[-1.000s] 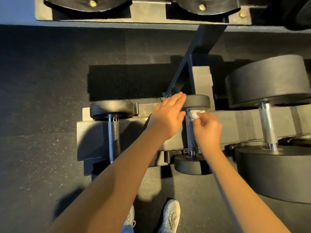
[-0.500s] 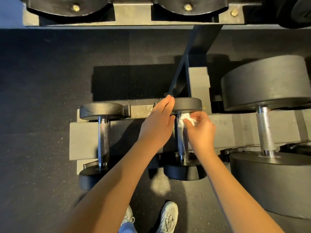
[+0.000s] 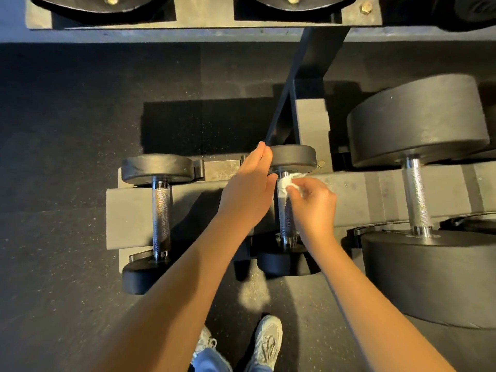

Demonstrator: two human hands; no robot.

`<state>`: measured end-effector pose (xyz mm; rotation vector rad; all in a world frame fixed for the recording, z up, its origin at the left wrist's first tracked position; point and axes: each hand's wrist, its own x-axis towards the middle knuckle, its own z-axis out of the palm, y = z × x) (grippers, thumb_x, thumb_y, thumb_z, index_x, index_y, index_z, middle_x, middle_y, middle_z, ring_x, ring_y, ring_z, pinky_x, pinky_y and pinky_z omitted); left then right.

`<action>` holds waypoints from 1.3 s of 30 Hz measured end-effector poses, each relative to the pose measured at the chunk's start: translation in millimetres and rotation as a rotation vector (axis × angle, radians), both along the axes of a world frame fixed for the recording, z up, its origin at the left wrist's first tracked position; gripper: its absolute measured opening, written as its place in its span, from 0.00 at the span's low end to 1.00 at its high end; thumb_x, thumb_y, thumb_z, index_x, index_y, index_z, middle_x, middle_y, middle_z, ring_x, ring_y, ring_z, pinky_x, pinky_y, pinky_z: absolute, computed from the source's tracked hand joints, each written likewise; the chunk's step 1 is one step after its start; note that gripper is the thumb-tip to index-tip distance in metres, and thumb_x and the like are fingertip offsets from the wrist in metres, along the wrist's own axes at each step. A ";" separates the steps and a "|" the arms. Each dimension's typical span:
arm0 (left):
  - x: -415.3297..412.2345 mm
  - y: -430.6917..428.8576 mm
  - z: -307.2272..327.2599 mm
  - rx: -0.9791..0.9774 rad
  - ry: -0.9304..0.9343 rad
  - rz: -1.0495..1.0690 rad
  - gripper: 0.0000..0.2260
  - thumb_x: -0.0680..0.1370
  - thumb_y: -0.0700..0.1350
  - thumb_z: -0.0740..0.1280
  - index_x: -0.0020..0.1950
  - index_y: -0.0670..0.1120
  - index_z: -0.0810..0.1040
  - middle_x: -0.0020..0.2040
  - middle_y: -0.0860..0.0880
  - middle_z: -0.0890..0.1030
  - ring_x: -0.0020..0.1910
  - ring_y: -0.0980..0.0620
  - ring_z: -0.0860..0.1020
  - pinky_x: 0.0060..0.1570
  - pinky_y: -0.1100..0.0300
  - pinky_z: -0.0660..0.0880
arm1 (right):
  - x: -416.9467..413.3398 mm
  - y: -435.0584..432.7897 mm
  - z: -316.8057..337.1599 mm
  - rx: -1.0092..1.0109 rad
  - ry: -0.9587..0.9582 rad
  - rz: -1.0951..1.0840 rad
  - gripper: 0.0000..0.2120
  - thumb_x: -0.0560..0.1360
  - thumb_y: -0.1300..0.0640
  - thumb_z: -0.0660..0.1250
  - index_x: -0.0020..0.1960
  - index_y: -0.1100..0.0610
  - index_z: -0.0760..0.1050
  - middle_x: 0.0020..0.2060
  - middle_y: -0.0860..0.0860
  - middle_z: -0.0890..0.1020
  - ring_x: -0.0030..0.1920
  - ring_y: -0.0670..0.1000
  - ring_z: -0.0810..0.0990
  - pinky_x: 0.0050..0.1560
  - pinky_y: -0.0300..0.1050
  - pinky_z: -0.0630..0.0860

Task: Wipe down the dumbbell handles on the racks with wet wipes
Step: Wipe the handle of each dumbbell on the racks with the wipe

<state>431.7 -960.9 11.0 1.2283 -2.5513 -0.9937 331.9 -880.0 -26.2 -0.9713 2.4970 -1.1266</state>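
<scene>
A small black dumbbell (image 3: 294,157) lies on the lowest rack shelf (image 3: 128,210), its knurled steel handle (image 3: 285,218) running toward me. My right hand (image 3: 314,205) pinches a crumpled white wet wipe (image 3: 285,183) against the far end of that handle. With straight fingers, my left hand (image 3: 247,189) rests on the left side of the dumbbell's far head. A second small dumbbell (image 3: 161,210) sits to the left and a large dumbbell (image 3: 416,194) to the right, both with bare steel handles.
An upper rack shelf (image 3: 204,12) with more dumbbell heads crosses the top. A slanted black upright (image 3: 300,84) rises just behind the middle dumbbell. Dark rubber floor (image 3: 67,130) spreads to the left. My shoes (image 3: 265,342) stand below the rack's front edge.
My view has shifted slightly. My right hand keeps the wipe at the far end of the handle, shifting a little around it; the left hand stays on the dumbbell head.
</scene>
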 end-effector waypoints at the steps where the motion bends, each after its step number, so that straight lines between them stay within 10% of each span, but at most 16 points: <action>1: 0.3 0.4 -0.8 0.001 0.002 0.007 0.24 0.83 0.45 0.54 0.78 0.47 0.50 0.79 0.51 0.50 0.77 0.53 0.53 0.71 0.59 0.56 | 1.9 10.0 -1.4 0.006 0.020 0.046 0.07 0.74 0.63 0.69 0.51 0.62 0.81 0.46 0.54 0.83 0.45 0.45 0.76 0.48 0.35 0.71; 5: -0.1 2.5 -2.1 -0.011 -0.004 0.026 0.24 0.83 0.45 0.54 0.78 0.47 0.52 0.79 0.50 0.51 0.76 0.50 0.56 0.72 0.54 0.61 | 4.0 40.2 -5.0 0.024 0.015 0.131 0.06 0.72 0.65 0.71 0.49 0.64 0.82 0.44 0.55 0.84 0.45 0.48 0.80 0.49 0.43 0.78; 14: 3.0 0.5 -1.9 0.052 0.055 0.061 0.22 0.83 0.46 0.54 0.78 0.50 0.55 0.76 0.52 0.55 0.71 0.54 0.63 0.59 0.61 0.68 | 1.7 8.9 -5.4 -0.017 0.036 0.037 0.06 0.73 0.65 0.69 0.49 0.64 0.82 0.45 0.56 0.82 0.44 0.47 0.77 0.45 0.23 0.66; 30: 3.1 1.6 -6.2 0.042 0.028 0.067 0.22 0.84 0.46 0.52 0.78 0.50 0.53 0.78 0.52 0.53 0.71 0.52 0.64 0.56 0.65 0.62 | 4.1 27.1 3.7 0.088 -0.077 0.084 0.06 0.72 0.64 0.70 0.49 0.60 0.80 0.46 0.50 0.80 0.47 0.47 0.77 0.50 0.38 0.73; 35: 1.9 4.4 -0.3 0.072 0.037 0.049 0.22 0.83 0.46 0.53 0.77 0.46 0.56 0.78 0.49 0.54 0.75 0.50 0.57 0.69 0.60 0.58 | 8.5 52.2 2.9 0.202 -0.063 0.183 0.05 0.69 0.67 0.71 0.39 0.60 0.77 0.39 0.50 0.78 0.38 0.47 0.75 0.37 0.32 0.70; 39: 2.9 5.1 2.4 0.077 0.030 0.033 0.22 0.83 0.45 0.54 0.77 0.44 0.56 0.78 0.47 0.54 0.76 0.49 0.56 0.71 0.58 0.55 | 2.1 26.1 3.2 0.118 -0.139 0.034 0.04 0.73 0.64 0.70 0.47 0.60 0.80 0.43 0.53 0.81 0.45 0.50 0.79 0.49 0.42 0.76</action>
